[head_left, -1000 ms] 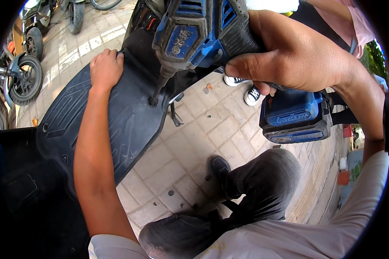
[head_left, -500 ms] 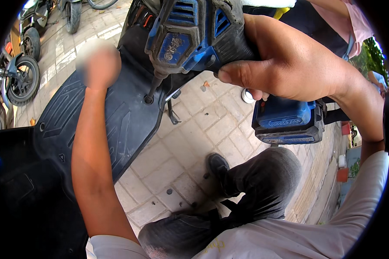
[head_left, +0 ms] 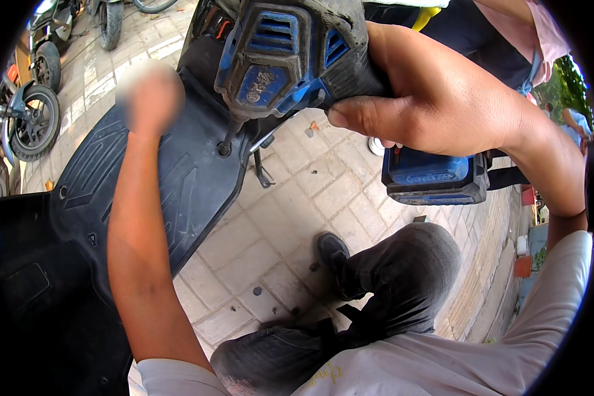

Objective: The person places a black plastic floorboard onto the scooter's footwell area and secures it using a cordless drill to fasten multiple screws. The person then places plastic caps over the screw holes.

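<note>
My right hand [head_left: 442, 99] is wrapped around the handle of a blue and black cordless impact driver [head_left: 270, 63], its thumb along the near side. The battery [head_left: 435, 177] hangs below that hand. From the driver's nose, a bit [head_left: 231, 135] points down into a round hole [head_left: 224, 149] near the right edge of a scooter's black ribbed footboard [head_left: 178, 191]. A screw in the hole is too hidden to make out. My left hand [head_left: 150, 102] rests at the far left part of the footboard; a blur covers its fingers, so their shape is hidden.
Paving [head_left: 277, 231] spreads under the scooter, with several small dark bits on it. A metal side stand [head_left: 263, 170] juts out beside the footboard. Parked motorbikes [head_left: 36, 122] stand at far left. Another person in a pink top [head_left: 541, 39] is at the upper right.
The impact driver has shifted slightly left, and its battery has risen a little along with my right hand. The bit stays at the same hole. My left hand has barely moved.
</note>
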Demonstrator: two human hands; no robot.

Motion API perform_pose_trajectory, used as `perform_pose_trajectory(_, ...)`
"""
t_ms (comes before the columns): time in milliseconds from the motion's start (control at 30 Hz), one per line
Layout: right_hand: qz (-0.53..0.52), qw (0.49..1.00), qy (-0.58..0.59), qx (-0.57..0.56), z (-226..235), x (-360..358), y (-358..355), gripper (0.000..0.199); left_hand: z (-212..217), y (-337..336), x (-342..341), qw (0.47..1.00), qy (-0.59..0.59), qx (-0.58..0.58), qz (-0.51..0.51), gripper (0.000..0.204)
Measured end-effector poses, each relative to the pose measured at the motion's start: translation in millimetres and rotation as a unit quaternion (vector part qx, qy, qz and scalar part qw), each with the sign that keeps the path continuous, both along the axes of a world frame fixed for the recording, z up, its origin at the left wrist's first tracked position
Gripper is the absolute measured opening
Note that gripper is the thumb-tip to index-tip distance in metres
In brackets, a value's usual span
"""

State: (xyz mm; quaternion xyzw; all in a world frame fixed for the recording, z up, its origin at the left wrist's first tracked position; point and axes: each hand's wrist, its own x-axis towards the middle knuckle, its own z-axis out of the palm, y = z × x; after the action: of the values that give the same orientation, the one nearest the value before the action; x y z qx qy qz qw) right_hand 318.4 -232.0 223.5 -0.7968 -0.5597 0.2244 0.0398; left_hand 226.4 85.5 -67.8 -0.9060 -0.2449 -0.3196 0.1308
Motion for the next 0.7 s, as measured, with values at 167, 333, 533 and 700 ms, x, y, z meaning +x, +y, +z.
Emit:
perform_pose_trajectory(167,0.036,0.999,-0.011,0.03,-5,3,-1,0.038,-2,1,-1,1.0,0.007,0.017,0.003,0.024)
perform_pose_trajectory(333,0.08,0.994,-0.038,0.064,-9,11,0,0.037,6,-14,-5,0.999,-0.024,0.002,0.027,0.03)
perform_pose_trajectory(533,0.098,0.987,-0.002,0.127,16,21,-20,0.036,11,-36,-11,0.975,0.12,-0.165,0.087,0.052)
perform_pose_trajectory(700,0.021,0.957,0.018,0.287,29,56,-117,0.039,5,-94,-52,0.987,0.016,-0.158,0.011,0.043)
